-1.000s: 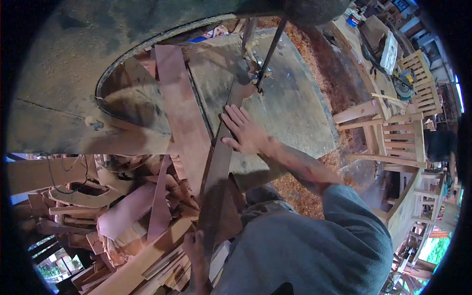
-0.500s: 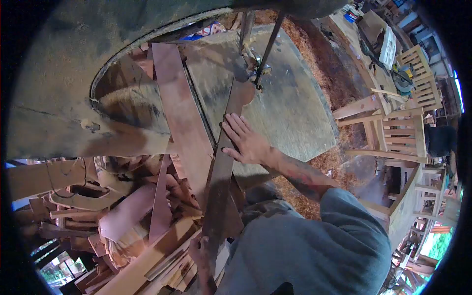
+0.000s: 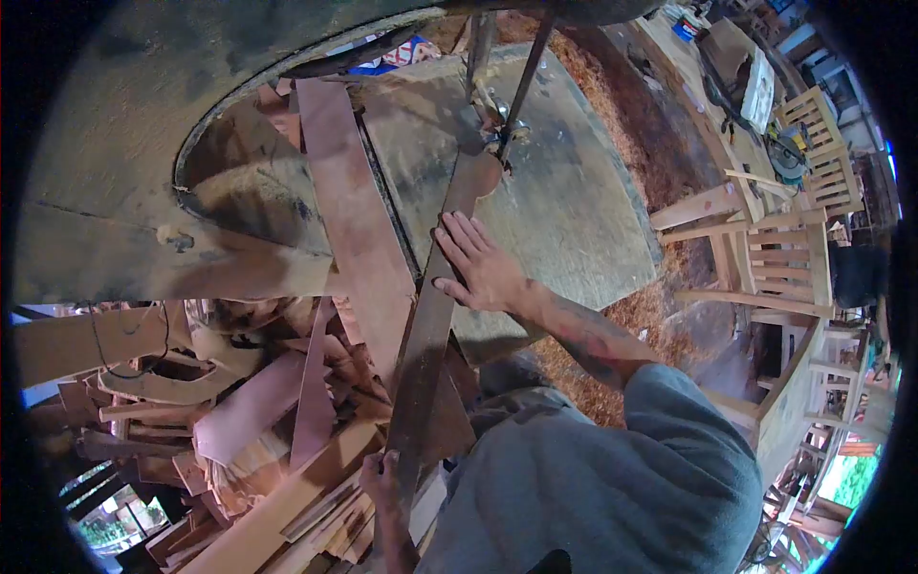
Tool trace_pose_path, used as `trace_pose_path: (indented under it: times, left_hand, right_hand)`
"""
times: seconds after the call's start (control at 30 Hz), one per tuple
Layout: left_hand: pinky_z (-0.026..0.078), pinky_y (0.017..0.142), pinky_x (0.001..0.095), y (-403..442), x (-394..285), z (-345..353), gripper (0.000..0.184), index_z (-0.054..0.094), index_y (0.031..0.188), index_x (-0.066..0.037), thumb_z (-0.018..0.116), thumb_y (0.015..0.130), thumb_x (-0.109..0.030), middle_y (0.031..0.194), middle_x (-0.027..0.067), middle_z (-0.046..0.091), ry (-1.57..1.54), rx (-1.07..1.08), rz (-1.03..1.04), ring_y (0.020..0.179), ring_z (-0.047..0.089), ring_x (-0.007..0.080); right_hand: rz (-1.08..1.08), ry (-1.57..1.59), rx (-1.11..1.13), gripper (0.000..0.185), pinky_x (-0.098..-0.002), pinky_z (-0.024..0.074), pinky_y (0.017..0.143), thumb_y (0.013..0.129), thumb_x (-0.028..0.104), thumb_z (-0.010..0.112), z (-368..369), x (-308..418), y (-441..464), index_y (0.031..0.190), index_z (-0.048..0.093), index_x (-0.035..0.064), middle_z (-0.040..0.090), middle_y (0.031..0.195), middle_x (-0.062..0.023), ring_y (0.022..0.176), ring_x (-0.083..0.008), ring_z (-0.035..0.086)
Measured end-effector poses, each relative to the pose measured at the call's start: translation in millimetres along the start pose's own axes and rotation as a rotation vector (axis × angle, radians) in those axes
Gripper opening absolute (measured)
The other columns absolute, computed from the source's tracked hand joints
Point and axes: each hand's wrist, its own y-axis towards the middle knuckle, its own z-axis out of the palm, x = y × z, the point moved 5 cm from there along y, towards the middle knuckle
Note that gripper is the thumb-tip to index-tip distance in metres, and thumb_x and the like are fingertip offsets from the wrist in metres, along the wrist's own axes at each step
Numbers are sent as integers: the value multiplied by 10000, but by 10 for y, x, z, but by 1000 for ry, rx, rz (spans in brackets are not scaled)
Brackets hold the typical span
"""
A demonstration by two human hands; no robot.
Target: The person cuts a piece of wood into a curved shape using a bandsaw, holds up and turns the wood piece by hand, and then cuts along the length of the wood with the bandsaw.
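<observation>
A long brown wooden board [image 3: 421,354] lies slantwise over the machine table [image 3: 574,220], its rounded, shaped far end beside the upright blade and guide parts [image 3: 499,124]. My right hand [image 3: 483,263] rests on the board's middle part, palm down, fingers stretched out and thumb apart. Lower down, my left hand [image 3: 382,478] is closed round the left edge of the board's near end; the fingertips are partly hidden. Left of the board, a wide reddish plank [image 3: 349,201] lies along the table.
The large machine body [image 3: 105,182] fills the upper left. Wood offcuts [image 3: 249,411] are piled at lower left. Shavings [image 3: 598,383] cover the floor. On the right are wooden chair frames [image 3: 779,263], a workbench [image 3: 684,72] and a circular saw [image 3: 786,158].
The board's shaped end has shifted slightly and now shows a rounded edge at the blade. My right hand has moved a little down relative to that end. My left hand still holds the near end.
</observation>
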Motion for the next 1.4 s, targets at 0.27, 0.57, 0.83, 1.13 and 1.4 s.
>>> trace_pose_path:
  times: [0.27, 0.57, 0.83, 1.13, 1.4]
  left_hand:
    - [494, 657, 345, -7, 27, 6, 296, 689, 890, 18, 841, 867, -235, 723, 92, 654, 48, -31, 10, 673, 574, 173]
    - [492, 653, 355, -103, -143, -27, 222, 714, 897, 9, 795, 882, -198, 727, 89, 667, -18, -26, -26, 679, 582, 164]
    - [464, 626, 306, -188, -536, -129, 200, 705, 905, 29, 778, 902, -156, 727, 55, 644, 30, 22, -87, 673, 547, 122]
    - [466, 613, 333, -425, -110, 230, 291, 664, 865, 32, 805, 899, -220, 707, 82, 645, 3, 98, -15, 654, 545, 136]
    - [460, 610, 332, -431, -79, 320, 262, 696, 891, 20, 817, 880, -212, 691, 68, 638, -92, 40, -75, 641, 565, 143]
  right_hand:
    - [-11, 16, -11, 839, -537, 161, 1306, 1061, 576, 436, -20, -37, 24, 1586, 337, -71, 272, 1675, -312, 1585, -454, 210]
    - [-34, 16, -8, 818, -543, 180, 1298, 1071, 558, 427, -106, -31, 23, 1568, 354, -88, 289, 1658, -333, 1573, -473, 228]
    - [-25, 27, -17, 822, -544, 182, 1296, 1071, 551, 435, -156, -7, 9, 1564, 353, -102, 307, 1648, -336, 1566, -473, 245]
    - [-40, 50, -7, 839, -541, 189, 1300, 1058, 558, 462, -57, -101, -130, 1577, 339, -90, 278, 1663, -329, 1573, -471, 227]
    - [-39, 29, 14, 839, -532, 182, 1304, 1059, 555, 462, -68, -89, -104, 1582, 332, -88, 296, 1656, -327, 1576, -466, 223]
